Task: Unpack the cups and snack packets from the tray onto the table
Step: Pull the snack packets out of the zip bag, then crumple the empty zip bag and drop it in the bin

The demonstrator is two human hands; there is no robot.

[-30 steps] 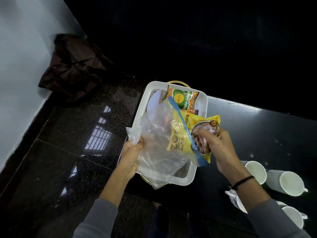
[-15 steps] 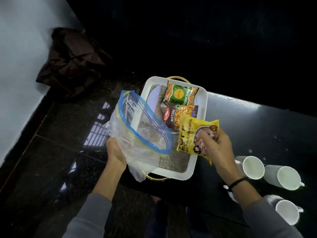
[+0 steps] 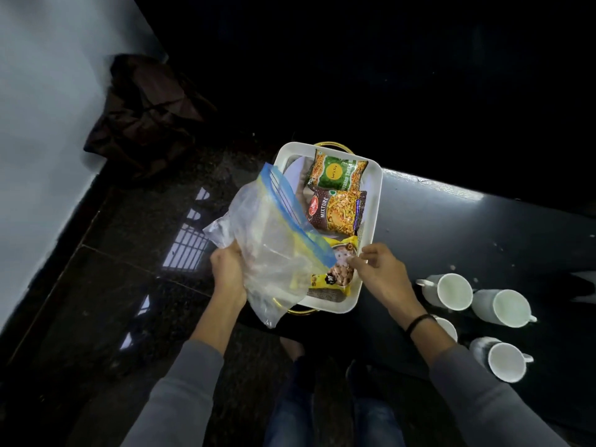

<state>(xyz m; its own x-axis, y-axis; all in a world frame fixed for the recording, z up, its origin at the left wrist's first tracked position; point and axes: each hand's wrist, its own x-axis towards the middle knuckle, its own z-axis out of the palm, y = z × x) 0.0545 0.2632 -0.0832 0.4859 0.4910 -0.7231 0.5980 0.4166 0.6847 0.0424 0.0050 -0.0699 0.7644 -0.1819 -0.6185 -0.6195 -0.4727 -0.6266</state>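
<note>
While the fingers [image 3: 356,261] of the right hand [image 3: 380,274] pinch the top edge of the yellow foil snack packet [image 3: 340,274] lying at the near end of the white rectangular plastic tray [image 3: 375,201], the left hand [image 3: 227,271] is clenched around the gathered body of a clear plastic zip bag with a blue seal strip [image 3: 274,240]; the bag hangs over the tray's left rim and covers part of the yellow packet.

The likeliest trouble, as I judge it, is the loose bag: its slack film could drag across the packet or catch on the rim as the packet is lifted; the pinch is at an edge only, so a slippery foil packet could slide free; the tray sits at the corner of the dark glossy tabletop [image 3: 467,227], partly over the edge, and a snag might tip it toward the floor.

Counted: three snack packets in the tray, the yellow one, a brown "Mixture" packet [image 3: 337,212] in the middle, a green and orange packet [image 3: 337,172] at the far end; four white ceramic cups [image 3: 446,291] lie on their sides on the tabletop to the right, one half hidden behind the right wrist; one bag; one tray.
</note>
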